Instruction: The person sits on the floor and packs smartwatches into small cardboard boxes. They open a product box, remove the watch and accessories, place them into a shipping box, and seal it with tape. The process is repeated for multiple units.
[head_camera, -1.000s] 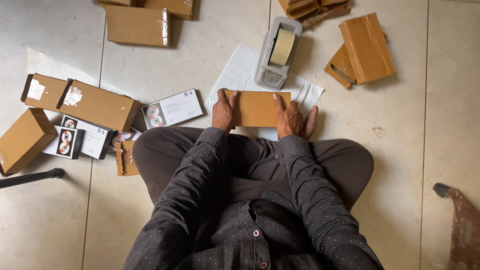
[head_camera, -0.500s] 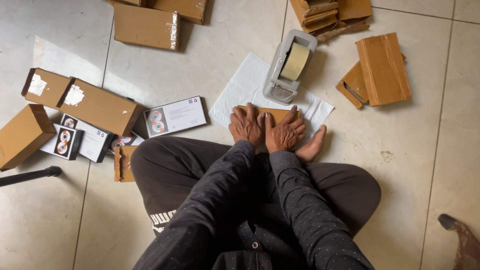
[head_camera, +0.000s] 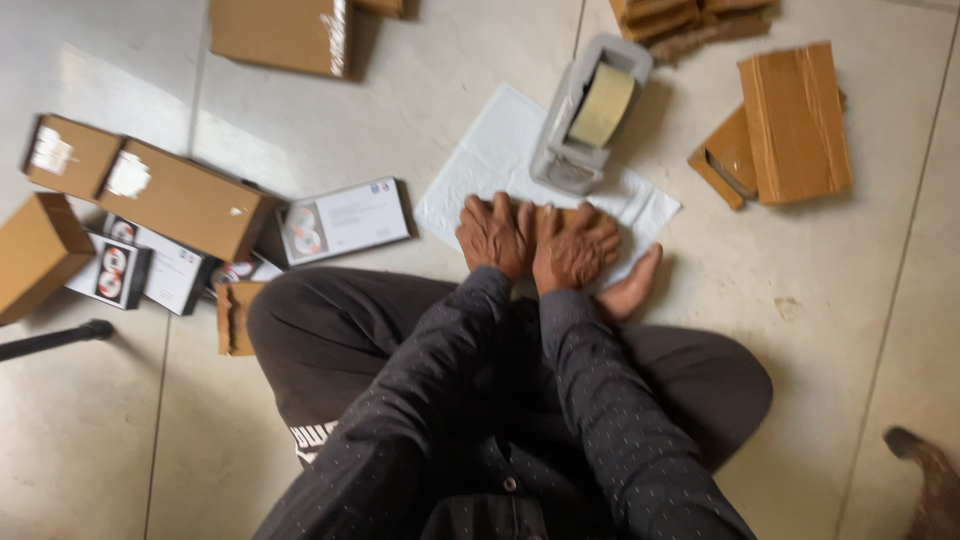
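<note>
I sit cross-legged on a tiled floor. My left hand (head_camera: 495, 236) and my right hand (head_camera: 573, 248) lie side by side, palms down, pressing on a small brown cardboard package (head_camera: 545, 216) that is almost fully hidden beneath them. The package rests on a white sheet (head_camera: 490, 160) spread on the floor. A grey tape dispenser (head_camera: 588, 112) with a roll of brown tape stands on the same sheet just beyond my hands. My bare foot (head_camera: 632, 288) pokes out to the right of my right hand.
Taped brown packages (head_camera: 795, 120) lie at the upper right. Brown boxes (head_camera: 185, 200) and white printed product boxes (head_camera: 345, 218) are scattered at left. Another carton (head_camera: 280, 35) sits at the top. A dark rod (head_camera: 50, 340) lies at far left, another foot (head_camera: 925, 475) at lower right.
My hands, first apart at the two ends of the brown package, have come together on top of it, covering it. The view has shifted slightly.
</note>
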